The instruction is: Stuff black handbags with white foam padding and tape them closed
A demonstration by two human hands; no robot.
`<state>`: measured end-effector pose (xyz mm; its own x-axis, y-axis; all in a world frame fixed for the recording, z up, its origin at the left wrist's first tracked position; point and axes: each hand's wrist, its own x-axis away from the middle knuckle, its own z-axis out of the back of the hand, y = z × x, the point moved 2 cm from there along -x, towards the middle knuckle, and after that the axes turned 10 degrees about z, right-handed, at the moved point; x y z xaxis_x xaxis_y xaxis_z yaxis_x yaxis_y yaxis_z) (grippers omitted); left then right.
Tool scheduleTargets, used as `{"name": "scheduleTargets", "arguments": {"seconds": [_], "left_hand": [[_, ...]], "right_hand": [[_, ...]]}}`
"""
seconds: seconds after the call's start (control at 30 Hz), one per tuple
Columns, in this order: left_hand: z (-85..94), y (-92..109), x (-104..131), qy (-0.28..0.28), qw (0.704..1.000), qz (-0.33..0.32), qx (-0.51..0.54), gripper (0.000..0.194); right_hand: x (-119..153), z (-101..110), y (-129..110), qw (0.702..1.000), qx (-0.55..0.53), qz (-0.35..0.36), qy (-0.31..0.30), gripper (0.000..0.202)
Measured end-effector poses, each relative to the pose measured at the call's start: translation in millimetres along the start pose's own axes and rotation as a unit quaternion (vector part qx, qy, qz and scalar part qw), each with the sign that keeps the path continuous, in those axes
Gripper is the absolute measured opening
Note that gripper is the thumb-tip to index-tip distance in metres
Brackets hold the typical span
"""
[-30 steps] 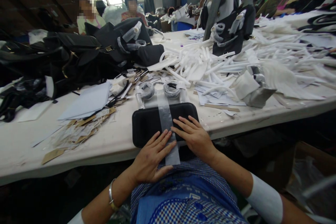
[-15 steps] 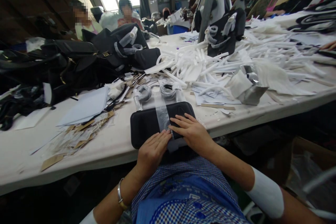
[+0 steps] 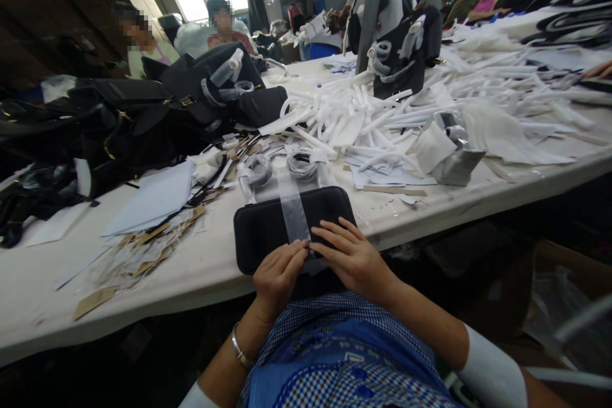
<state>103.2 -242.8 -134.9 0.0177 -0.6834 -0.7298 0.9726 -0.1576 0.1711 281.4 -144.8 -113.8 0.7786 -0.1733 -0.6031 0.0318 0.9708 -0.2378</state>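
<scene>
A black bag (image 3: pixel 261 229) lies on its side at the table's front edge, against my apron. Down its middle runs a translucent strip (image 3: pixel 292 207). Beyond the bag sit two coiled straps, the left coil (image 3: pixel 258 170) and the right coil (image 3: pixel 302 166), both in clear wrapping. My left hand (image 3: pixel 278 273) is closed at the strip's near end, thumb and fingertips pinched on something small that I cannot make out. Flat on the bag's right part, my right hand (image 3: pixel 352 258) has its fingers outstretched, the lower ones close to the left fingertips.
Black bags (image 3: pixel 129 95) are heaped at the left. White paper sheets (image 3: pixel 148 194) and scraps lie in front of them. White foam tubes (image 3: pixel 354 108) spread across the table's middle and right, near a tape dispenser (image 3: pixel 456 156). Several people sit or stand beyond.
My left fingers have curled from lying flat into a pinch at the strip's near end. My right hand has shifted slightly down, fingers still outstretched. The view has tilted a little.
</scene>
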Motion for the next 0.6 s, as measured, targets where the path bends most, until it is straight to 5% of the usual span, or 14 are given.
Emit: {"name": "scheduleTargets", "arguments": {"seconds": [0.13,0.3,0.43,0.6], "left_hand": [[0.0,3,1,-0.005,1.0,0.014,0.012,0.021],[0.0,4,1,-0.018,0.999,0.021,0.024,0.025],[0.5,4,2,-0.015,0.999,0.019,0.021,0.024],[0.8,5,2,-0.01,1.0,0.018,0.015,0.024]], "right_hand": [[43,-16,-21,0.973,-0.108,-0.13,0.155,0.025],[59,-51,-28,0.845,-0.328,-0.399,0.136,0.028],[48,-75,-23,0.746,-0.473,-0.439,0.164,0.053],[44,-85,-30,0.735,-0.492,-0.455,0.107,0.033]]}}
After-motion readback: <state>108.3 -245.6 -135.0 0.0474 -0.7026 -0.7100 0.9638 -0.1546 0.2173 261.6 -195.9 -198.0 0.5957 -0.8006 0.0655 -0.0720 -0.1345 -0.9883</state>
